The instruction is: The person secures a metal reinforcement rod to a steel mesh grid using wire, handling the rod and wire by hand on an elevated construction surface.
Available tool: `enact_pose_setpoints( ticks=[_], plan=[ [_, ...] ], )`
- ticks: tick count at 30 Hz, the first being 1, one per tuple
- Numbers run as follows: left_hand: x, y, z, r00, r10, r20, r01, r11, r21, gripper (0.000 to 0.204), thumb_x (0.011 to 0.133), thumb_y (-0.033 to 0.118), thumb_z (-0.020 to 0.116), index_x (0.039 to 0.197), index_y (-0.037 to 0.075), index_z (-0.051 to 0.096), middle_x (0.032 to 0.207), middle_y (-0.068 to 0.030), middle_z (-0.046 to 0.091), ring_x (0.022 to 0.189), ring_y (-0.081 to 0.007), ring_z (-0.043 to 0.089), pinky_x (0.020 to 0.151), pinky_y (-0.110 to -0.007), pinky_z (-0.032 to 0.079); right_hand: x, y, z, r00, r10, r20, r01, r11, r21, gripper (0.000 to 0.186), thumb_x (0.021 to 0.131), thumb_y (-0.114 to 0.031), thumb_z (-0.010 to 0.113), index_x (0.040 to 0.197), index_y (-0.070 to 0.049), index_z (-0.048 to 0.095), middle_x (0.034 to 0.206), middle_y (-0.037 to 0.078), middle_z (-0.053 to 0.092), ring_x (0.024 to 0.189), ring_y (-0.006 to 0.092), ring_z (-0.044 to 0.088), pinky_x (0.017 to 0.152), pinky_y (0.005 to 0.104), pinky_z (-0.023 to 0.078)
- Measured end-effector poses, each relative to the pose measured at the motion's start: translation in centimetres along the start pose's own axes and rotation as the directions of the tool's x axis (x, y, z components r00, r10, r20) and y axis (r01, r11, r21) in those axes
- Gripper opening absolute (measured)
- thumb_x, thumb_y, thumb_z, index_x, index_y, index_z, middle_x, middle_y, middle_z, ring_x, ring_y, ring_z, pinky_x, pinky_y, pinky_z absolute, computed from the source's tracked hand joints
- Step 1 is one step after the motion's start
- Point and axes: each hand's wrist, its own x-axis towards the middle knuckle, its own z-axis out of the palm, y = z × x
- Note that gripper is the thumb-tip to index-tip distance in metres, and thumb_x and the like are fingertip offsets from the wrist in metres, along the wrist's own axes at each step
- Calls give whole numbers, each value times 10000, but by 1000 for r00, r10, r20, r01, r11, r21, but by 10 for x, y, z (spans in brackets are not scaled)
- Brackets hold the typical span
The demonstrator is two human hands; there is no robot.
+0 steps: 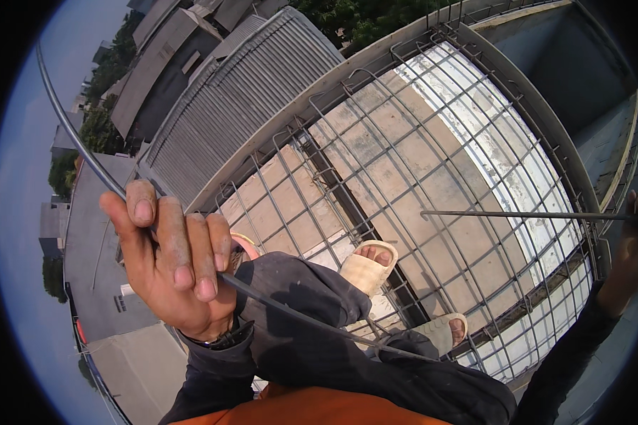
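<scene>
My left hand [174,248] is closed around a long steel bar [283,300], its fingers curled over it. The bar bends away to the upper left and runs down to the right across my dark trouser legs. At the far right edge my right hand [634,262] is partly cut off by the dark rim. A thin straight steel rod [503,214] reaches leftward from it over the mesh, and my right fingers seem wrapped round the rod's end. Below lies a grid of tied rebar mesh [390,145], where my sandalled feet [368,265] stand.
Raised edge boards [563,149] border the mesh, with bent bar ends sticking up along them. A dark channel [347,205] crosses beneath it. Beyond the right border is a deep recess [574,78]. Corrugated roofs [241,92] lie lower down past the left edge.
</scene>
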Motion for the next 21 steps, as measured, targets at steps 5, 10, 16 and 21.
enact_pose_setpoints(
  ticks=[5,10,16,21],
  plan=[
    [-6,4,-17,997,-59,-52,54,994,-96,429,1168,350,186,1054,62,484,619,-22,474,408,-119,454,492,-298,424,-5,49,-42,939,104,327,-106,994,-11,417,1149,-362,340,1304,-50,569,1348,194,616,1204,281,640,1113,450,477],
    [2,11,-36,979,-203,-3,198,956,-214,335,1167,280,270,1014,45,454,675,-28,399,473,-105,380,474,-259,369,-9,55,-61,984,124,131,-145,976,163,411,1145,-388,342,1192,-63,589,1146,171,654,1021,259,644,946,425,521],
    [10,3,-30,954,-259,150,297,879,-373,240,1110,283,407,1077,69,511,785,-57,494,656,-192,471,609,-333,417,-4,32,-111,986,34,-162,5,972,236,413,1146,-405,342,1131,-48,550,687,-5,448,561,75,339,467,233,308],
    [5,-14,-19,969,-225,100,246,881,-403,242,1075,259,435,1151,49,528,808,-82,528,661,-224,497,622,-366,439,0,-33,-160,980,-96,-172,113,989,96,389,1133,-346,388,1297,-27,539,728,-27,462,560,50,347,460,197,310]
  ],
)
